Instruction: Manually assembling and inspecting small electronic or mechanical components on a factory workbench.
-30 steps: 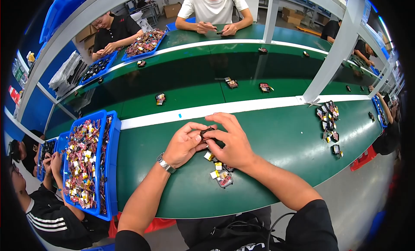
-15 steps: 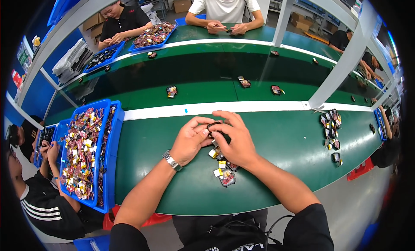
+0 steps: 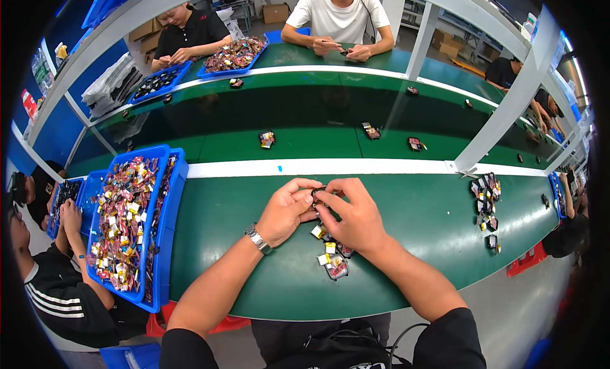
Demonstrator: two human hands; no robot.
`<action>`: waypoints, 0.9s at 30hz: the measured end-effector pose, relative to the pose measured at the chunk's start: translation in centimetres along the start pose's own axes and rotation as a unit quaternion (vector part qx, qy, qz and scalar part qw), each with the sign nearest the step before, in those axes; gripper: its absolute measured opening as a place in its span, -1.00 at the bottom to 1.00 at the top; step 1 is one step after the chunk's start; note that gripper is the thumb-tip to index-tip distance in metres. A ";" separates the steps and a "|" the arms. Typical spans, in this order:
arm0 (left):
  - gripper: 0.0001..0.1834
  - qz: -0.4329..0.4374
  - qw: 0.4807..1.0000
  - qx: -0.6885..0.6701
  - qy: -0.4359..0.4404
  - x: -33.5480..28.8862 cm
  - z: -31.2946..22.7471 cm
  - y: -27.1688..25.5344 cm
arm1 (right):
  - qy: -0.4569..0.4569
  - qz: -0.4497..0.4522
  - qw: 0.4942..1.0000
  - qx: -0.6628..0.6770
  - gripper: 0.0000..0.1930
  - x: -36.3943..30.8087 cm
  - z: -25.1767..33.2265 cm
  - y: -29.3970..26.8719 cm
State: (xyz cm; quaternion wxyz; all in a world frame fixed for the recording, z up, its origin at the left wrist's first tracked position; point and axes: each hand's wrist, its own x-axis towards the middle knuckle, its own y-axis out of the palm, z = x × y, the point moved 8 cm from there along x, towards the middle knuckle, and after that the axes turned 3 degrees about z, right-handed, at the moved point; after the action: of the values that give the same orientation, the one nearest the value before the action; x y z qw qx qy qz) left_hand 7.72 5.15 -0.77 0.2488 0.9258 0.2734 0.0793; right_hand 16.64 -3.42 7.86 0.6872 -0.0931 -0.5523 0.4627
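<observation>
Over the green bench, a small black-framed casing with reddish parts inside (image 3: 318, 195) is held between my two hands. My left hand (image 3: 287, 210) pinches it from the left with thumb and fingers. From the right, my right hand (image 3: 356, 218) closes its fingertips on the same casing and covers part of it. Just below my hands lies a small cluster of similar casings (image 3: 337, 266), with white and yellow pieces and reddish parts; my right hand hides some of them.
At left stand stacked blue trays (image 3: 166, 242) filled with small reddish, white and yellow parts. More casings (image 3: 485, 201) lie in a row at right. Beyond a white rail (image 3: 356, 167), a green belt (image 3: 305, 147) carries scattered casings. A grey post (image 3: 502, 102) rises at right. Co-workers sit around.
My hands stay together on the casing, with the right fingers slightly shifted over it. The casings on the belt have moved a little to the right. The whole view has tilted slightly.
</observation>
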 end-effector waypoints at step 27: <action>-0.66 -0.035 0.999 0.011 0.005 0.2 0.1 -0.5 | -0.003 0.007 0.999 -0.052 -0.74 0.2 0.7 1.4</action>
State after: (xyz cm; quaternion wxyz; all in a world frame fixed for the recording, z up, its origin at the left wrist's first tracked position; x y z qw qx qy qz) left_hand 7.64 5.58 -1.06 0.2397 0.9179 0.3079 0.0724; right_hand 15.31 -2.76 7.37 0.6766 -0.1311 -0.5772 0.4380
